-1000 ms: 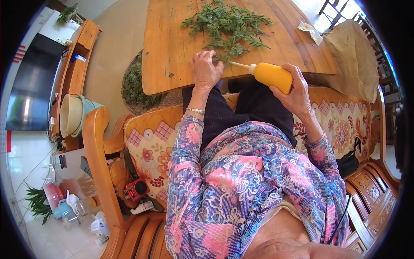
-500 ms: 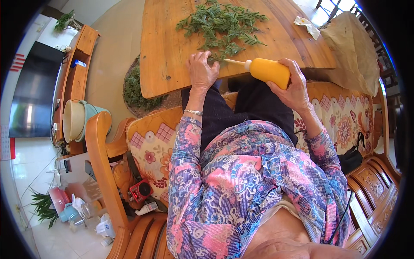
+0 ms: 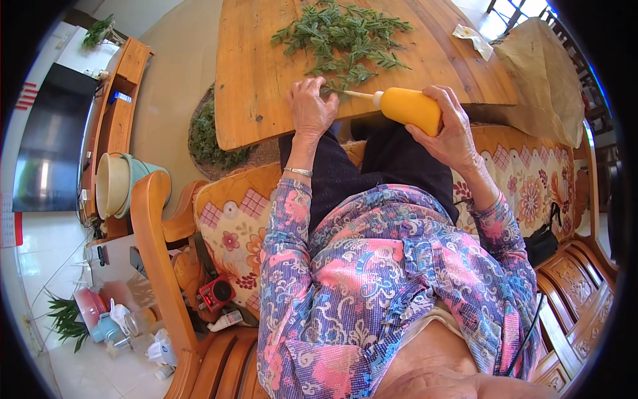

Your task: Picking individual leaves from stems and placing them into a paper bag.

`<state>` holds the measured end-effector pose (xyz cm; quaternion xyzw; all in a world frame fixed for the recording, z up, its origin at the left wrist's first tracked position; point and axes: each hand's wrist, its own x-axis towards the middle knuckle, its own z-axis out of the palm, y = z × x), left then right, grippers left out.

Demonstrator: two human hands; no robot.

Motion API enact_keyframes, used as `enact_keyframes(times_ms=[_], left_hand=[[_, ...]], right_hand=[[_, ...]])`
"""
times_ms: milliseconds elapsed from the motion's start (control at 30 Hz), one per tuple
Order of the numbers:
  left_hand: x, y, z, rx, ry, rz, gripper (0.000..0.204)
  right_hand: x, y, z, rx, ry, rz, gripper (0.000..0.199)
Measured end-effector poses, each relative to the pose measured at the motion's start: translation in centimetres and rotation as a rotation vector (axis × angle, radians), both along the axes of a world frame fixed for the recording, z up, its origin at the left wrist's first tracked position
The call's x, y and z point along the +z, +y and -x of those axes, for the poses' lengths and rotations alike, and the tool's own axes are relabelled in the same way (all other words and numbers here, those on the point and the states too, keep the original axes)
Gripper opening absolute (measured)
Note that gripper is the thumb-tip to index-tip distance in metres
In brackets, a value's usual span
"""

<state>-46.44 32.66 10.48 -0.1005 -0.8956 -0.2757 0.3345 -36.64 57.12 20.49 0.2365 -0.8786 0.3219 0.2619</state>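
Observation:
My right hand (image 3: 448,130) is wrapped round a yellow squeeze bottle (image 3: 411,110), tilted almost flat with its long pale nozzle pointing left. The nozzle's tip meets a small green artificial sprig (image 3: 333,89) at the fingertips of my left hand (image 3: 311,110). That hand's fingers are bent and close together near the front of the wooden table (image 3: 256,86), and they partly hide what they hold. Just beyond lies a loose pile of green artificial sprigs (image 3: 345,36) on the tabletop.
A crumpled white tissue (image 3: 473,41) lies at the table's right, beside a large brown bag (image 3: 539,80). More greenery (image 3: 214,136) fills a container below the table's left edge. Buckets (image 3: 114,185) stand left of the wooden armrest (image 3: 151,233); a red radio (image 3: 216,292) rests on the seat.
My right hand has shifted slightly left with the yellow bottle, bringing the nozzle a little closer to my left fingers. My left hand has hardly moved.

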Motion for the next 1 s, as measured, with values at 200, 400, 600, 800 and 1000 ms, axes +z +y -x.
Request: enact_keyframes(times_ms=[200,400,600,800,1000], left_hand=[[0.1,0.0,0.0,0.007,-0.008,0.011,0.030],[0.3,0.1,-0.1,0.013,-0.015,0.021,0.030],[0.2,0.1,-0.1,0.010,-0.025,0.029,0.029],[-0.1,0.0,0.0,-0.022,-0.042,-0.017,0.032],[0.2,0.1,-0.1,0.011,-0.007,0.024,0.029]], right_hand=[[0.1,0.4,-0.3,0.013,0.009,-0.025,0.055],[0.3,0.7,-0.9,0.004,-0.048,-0.002,0.056],[0.1,1.1,-1.0,0.013,0.017,-0.025,0.055],[0.1,1.3,-0.9,0.007,0.002,-0.024,0.055],[0.3,1.5,-1.0,0.003,-0.016,-0.010,0.054]])
